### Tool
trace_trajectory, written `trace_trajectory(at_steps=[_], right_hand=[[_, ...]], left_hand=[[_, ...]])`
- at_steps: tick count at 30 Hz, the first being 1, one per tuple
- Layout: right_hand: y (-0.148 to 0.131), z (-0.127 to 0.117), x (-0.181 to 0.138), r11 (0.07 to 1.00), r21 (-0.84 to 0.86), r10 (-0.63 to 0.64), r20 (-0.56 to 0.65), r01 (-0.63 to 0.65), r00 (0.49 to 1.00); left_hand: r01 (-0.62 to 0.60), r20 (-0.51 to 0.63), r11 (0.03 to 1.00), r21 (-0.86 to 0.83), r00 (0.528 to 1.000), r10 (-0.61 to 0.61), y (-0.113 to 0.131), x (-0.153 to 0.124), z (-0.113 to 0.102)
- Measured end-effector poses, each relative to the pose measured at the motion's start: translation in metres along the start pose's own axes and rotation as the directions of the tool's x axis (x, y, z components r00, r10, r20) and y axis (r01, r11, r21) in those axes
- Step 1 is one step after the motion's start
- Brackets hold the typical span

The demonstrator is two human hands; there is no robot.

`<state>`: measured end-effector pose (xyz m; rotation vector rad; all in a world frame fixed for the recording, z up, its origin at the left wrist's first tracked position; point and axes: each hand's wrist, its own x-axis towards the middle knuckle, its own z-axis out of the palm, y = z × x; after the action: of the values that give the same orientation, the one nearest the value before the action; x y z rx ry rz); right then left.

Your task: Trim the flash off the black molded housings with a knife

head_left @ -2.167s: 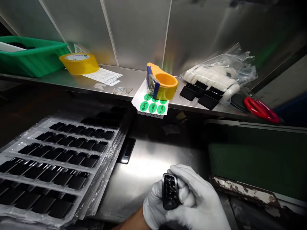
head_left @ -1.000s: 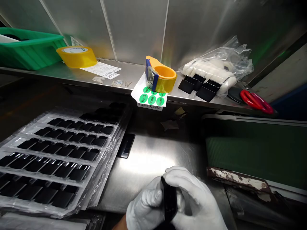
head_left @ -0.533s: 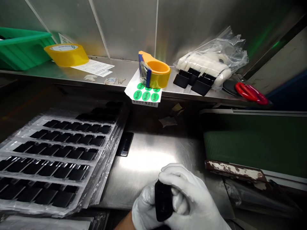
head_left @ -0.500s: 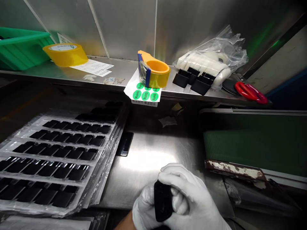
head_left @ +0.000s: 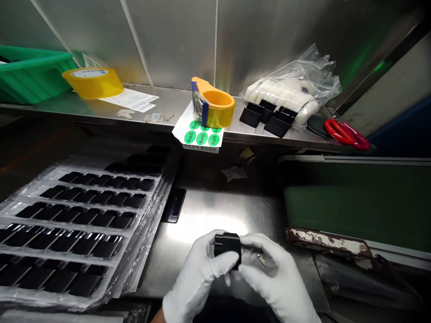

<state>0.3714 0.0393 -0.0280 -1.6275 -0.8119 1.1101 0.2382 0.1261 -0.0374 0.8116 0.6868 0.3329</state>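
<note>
A small black plastic part (head_left: pixel 228 245) is held between both my gloved hands, low at the centre over the steel worktop (head_left: pixel 202 220). My left hand (head_left: pixel 198 278) pinches its left side with thumb and fingers. My right hand (head_left: pixel 272 278) grips its right side, fingers curled. To the left lie stacked clear blister trays (head_left: pixel 20 294) filled with rows of similar black parts (head_left: pixel 84 217).
The shelf (head_left: pixel 50 110) carries a green bin (head_left: pixel 30 74), a yellow tape roll (head_left: pixel 92 81), a tape dispenser (head_left: pixel 212 107) on a RoHS sticker sheet (head_left: pixel 197 138), loose black parts (head_left: pixel 266 119), a bag of white pieces (head_left: pixel 286 92) and red scissors (head_left: pixel 346 134). A green conveyor belt (head_left: pixel 353 208) runs at right.
The black part has been turned from upright in my right hand to lying sideways between both hands. Both hands sit a little higher now.
</note>
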Motion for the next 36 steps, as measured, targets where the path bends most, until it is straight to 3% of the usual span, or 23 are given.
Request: trace_trajectory(at_steps=[3, 7, 14, 17, 20, 26, 31, 36], right_hand=[[0.005, 0.006, 0.001, 0.982, 0.163, 0.097, -0.005, -0.095, 0.995], [0.006, 0.009, 0.001, 0.977, 0.207, 0.054, -0.032, -0.046, 0.998], [0.007, 0.006, -0.001, 0.965, 0.257, 0.069, -0.029, -0.059, 0.997], [0.007, 0.006, -0.001, 0.979, 0.202, -0.019, -0.051, 0.029, 0.999], [0.01, 0.004, -0.002, 0.975, 0.097, -0.188, -0.104, 0.198, 0.977], [0.032, 0.001, -0.001, 0.912, -0.001, -0.406, -0.136, 0.41, 0.904], [0.037, 0.001, 0.001, 0.895, -0.037, -0.445, -0.146, 0.444, 0.884], [0.036, 0.002, 0.003, 0.892, -0.066, -0.451, -0.129, 0.446, 0.883]], left_hand=[[0.052, -0.086, 0.989, 0.14, 0.995, -0.04, 0.006, -0.003, 0.004], [0.008, -0.112, 0.979, 0.202, 0.994, 0.015, 0.002, -0.004, 0.006], [-0.02, -0.129, 0.995, 0.1, 0.991, 0.033, 0.002, -0.005, 0.006], [-0.023, -0.156, 0.985, 0.171, 0.986, 0.05, 0.006, -0.006, 0.008], [-0.025, -0.165, 0.977, 0.21, 0.984, 0.061, 0.009, -0.009, 0.009], [0.0, -0.123, 0.995, 0.097, 0.992, 0.012, 0.013, -0.013, 0.009], [0.015, -0.182, 0.995, 0.103, 0.983, 0.004, 0.009, -0.012, 0.009], [0.051, -0.168, 0.99, 0.132, 0.985, -0.028, 0.009, -0.012, 0.009]])
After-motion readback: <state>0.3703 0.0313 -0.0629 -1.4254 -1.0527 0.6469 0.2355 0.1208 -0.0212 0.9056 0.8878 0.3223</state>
